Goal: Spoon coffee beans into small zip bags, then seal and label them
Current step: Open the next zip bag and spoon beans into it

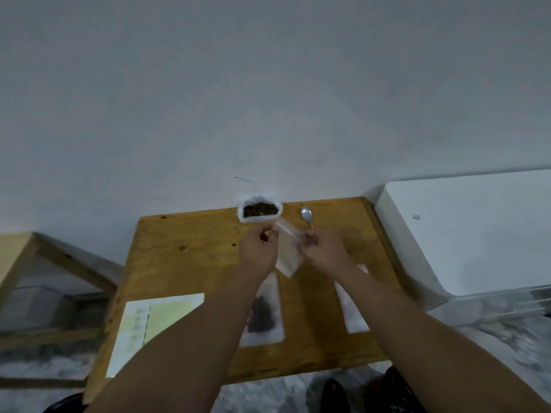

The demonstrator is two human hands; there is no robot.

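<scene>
Both hands, left hand (258, 245) and right hand (323, 247), pinch an empty zip bag (288, 251) at its mouth; opening it precedes fetching the spoon (307, 215).

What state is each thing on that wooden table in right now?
Zip bag: empty, held up by both hands at its top edge.
Left hand: pinching the bag.
Right hand: pinching the bag.
Bean container: open, beans inside.
Spoon: lying unused.
Filled bag: flat, beans inside.
Label sheet: flat on the table.
</scene>
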